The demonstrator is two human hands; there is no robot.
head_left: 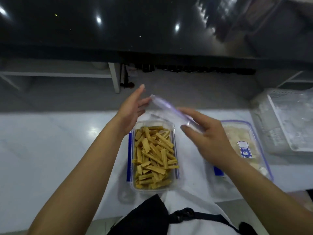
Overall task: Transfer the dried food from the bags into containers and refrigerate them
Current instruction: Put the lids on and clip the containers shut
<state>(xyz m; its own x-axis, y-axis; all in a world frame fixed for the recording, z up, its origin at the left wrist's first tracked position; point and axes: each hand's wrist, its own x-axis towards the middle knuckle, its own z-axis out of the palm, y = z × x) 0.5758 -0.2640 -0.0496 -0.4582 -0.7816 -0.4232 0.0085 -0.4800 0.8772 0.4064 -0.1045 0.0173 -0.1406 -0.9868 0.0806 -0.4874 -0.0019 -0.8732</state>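
Observation:
An open clear container point(171, 188) with blue clips stands on the white counter in front of me, full of yellow dried strips point(155, 156). Above its far end hangs an empty-looking clear zip bag point(166, 106) with a purple seal strip. My right hand point(208, 138) pinches the right end of that strip between thumb and fingers. My left hand point(130, 111) has its fingers nearly straight, and their tips touch the strip's left end.
To the right lies a second container point(254, 133) with its blue-rimmed lid on, holding pale food. Farther right stands a white plastic basket point(286, 133) with clear bags. Beyond the counter edge are the grey floor and a white shelf frame point(113, 77).

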